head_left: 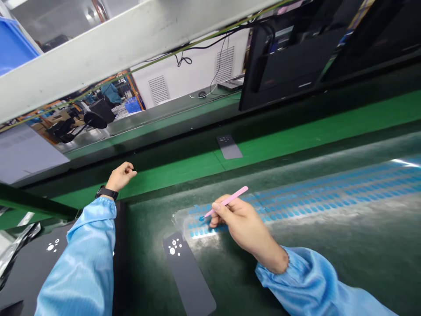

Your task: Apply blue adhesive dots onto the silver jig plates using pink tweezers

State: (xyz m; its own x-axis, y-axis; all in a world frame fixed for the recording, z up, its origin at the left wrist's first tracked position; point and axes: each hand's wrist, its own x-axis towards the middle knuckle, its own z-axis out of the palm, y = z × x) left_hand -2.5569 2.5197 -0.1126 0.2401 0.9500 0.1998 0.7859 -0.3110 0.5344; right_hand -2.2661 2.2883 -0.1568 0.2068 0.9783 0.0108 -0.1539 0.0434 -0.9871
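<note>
My right hand (pixel 241 219) pinches a pair of pink tweezers (pixel 235 196). Their tip holds or touches a small blue sticker (pixel 201 218) above a clear sheet covered in rows of blue oval stickers (pixel 296 210). Just below the sheet's left end lies a dark grey phone back panel (pixel 190 276) with a cluster of round camera holes. My left hand (pixel 120 176), with a black band at the wrist, is raised over the green strip of the bench. Its fingers are curled in, with nothing seen in them.
Another grey phone back panel (pixel 230 147) lies farther back on the green strip (pixel 171 174). Dark panels (pixel 39 267) are at the lower left, partly behind my left sleeve. Black monitors (pixel 279 66) stand at the back right, and a pale beam (pixel 115 48) crosses above.
</note>
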